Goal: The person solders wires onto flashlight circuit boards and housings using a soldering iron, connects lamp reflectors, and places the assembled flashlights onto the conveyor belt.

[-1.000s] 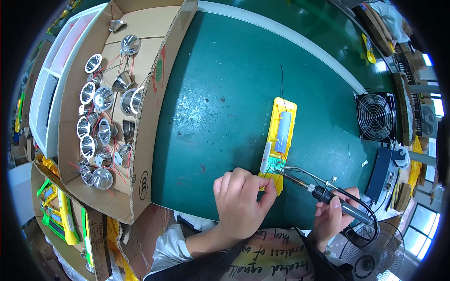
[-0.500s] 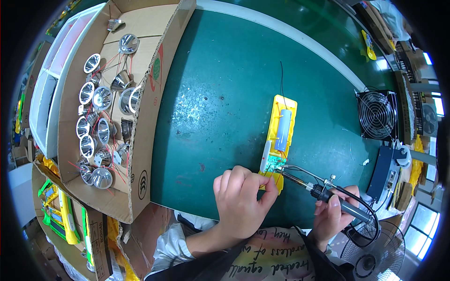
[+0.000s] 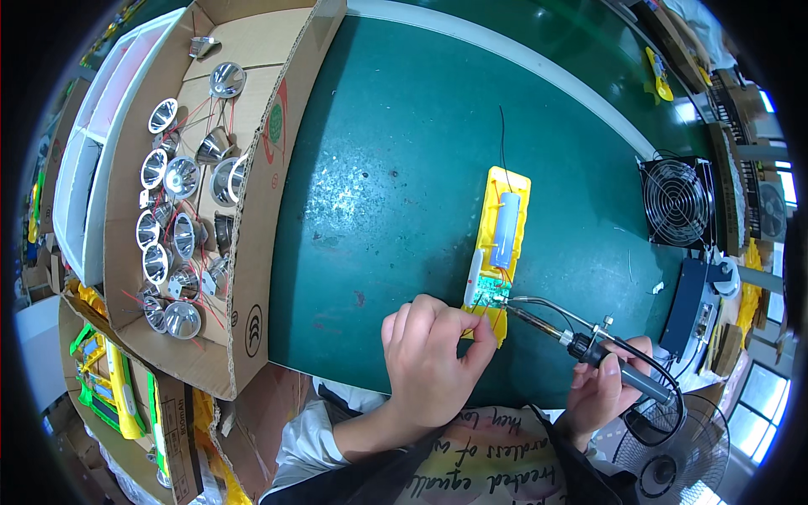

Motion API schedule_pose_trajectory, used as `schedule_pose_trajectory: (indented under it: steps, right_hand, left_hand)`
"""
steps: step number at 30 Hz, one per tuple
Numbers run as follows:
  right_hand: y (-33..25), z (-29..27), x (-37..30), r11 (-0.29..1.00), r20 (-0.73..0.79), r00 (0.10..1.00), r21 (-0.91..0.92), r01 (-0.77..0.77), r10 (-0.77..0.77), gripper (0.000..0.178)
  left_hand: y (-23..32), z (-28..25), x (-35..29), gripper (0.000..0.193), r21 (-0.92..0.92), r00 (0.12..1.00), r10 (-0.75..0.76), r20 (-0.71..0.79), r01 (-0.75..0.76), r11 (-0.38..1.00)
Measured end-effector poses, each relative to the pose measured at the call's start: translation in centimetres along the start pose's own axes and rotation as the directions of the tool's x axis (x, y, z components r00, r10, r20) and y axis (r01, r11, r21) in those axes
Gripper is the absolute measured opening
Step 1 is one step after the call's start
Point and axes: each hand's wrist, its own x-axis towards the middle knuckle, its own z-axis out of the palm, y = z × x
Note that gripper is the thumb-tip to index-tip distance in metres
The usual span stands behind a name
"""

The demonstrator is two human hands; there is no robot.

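A yellow plastic flashlight housing (image 3: 515,183) lies on the green table, with a blue cylindrical battery (image 3: 505,229) inside it. Below the battery sits a small green circuit board (image 3: 488,290) with wires on it. My left hand (image 3: 433,358) is at the housing's near end, thumb and forefinger pinched together by the board; a thin wire seems to be between them, though the fingertips partly hide it. In my right hand (image 3: 608,383) is a soldering iron (image 3: 627,376) with a thin metal feed tube alongside. Its tip reaches the right edge of the board.
At the left stands a cardboard box (image 3: 286,109) holding several silver reflector cups (image 3: 182,177) with red wires. A black fan (image 3: 676,202) and a dark control box (image 3: 686,311) stand at the right. Green-and-yellow housings (image 3: 122,387) lie at the lower left.
The iron's handle and my right hand have shifted slightly right and down. The housing sits marginally further left in view. My left hand keeps its pinch.
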Motion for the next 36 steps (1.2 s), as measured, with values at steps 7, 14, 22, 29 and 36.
schedule_pose_trajectory:
  steps: [7, 14, 22, 29, 36]
  right_hand:
    - [0.3, -1.0, 0.7, 0.999, -0.018, 0.999, 0.031, 0.042, -0.042, 0.031]
    - [0.5, -2.4, 1.6, 0.990, -0.073, 0.991, 0.079, 0.118, -0.112, 0.023]
    - [1.6, -6.0, 4.7, 0.973, -0.165, 0.972, 0.131, 0.192, -0.170, 0.015]
    - [3.0, -7.5, 6.1, 0.974, -0.282, 0.951, 0.148, 0.173, -0.126, 0.016]
    - [3.4, -7.6, 6.9, 0.991, -0.333, 0.939, 0.064, 0.114, -0.087, 0.014]
  left_hand:
    - [-0.1, 0.1, 0.0, 0.014, -0.043, 1.000, -0.001, -0.018, 0.000, 0.999]
    - [0.6, -0.4, 0.3, 0.016, -0.003, 1.000, -0.011, 0.007, 0.011, 1.000]
    - [3.9, 0.4, 5.6, 0.058, 0.309, 0.955, -0.055, 0.291, -0.039, 0.950]
    - [5.2, -0.6, 14.3, 0.054, 0.506, 0.887, -0.128, 0.445, -0.131, 0.853]
    - [2.4, 1.4, 34.0, 0.045, 0.738, 0.981, -0.108, 0.160, -0.046, 0.673]
